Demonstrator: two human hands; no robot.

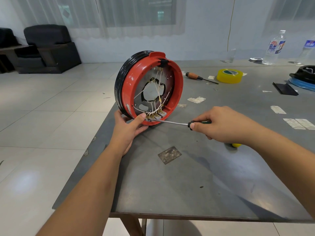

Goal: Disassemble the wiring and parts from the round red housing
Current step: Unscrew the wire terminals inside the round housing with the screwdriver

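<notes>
The round red housing [129, 86] stands on edge at the left side of the grey table [196, 184], its open face turned toward me. Inside it, white wires [159, 89] with brass terminals run down to grey terminal blocks [157, 115] at the bottom rim. My left hand [131, 128] grips the lower rim, thumb pressed on the inner edge by the blocks. My right hand [219, 124] holds a screwdriver [172, 122] with a green and yellow handle. Its metal shaft lies level and its tip touches the terminal blocks.
A second screwdriver [198, 77] with a wooden handle and a yellow tape roll [229, 76] lie farther back. Plastic bottles [274, 47] stand at the back right, near a black and blue part [303, 79]. The table's left edge is right under the housing.
</notes>
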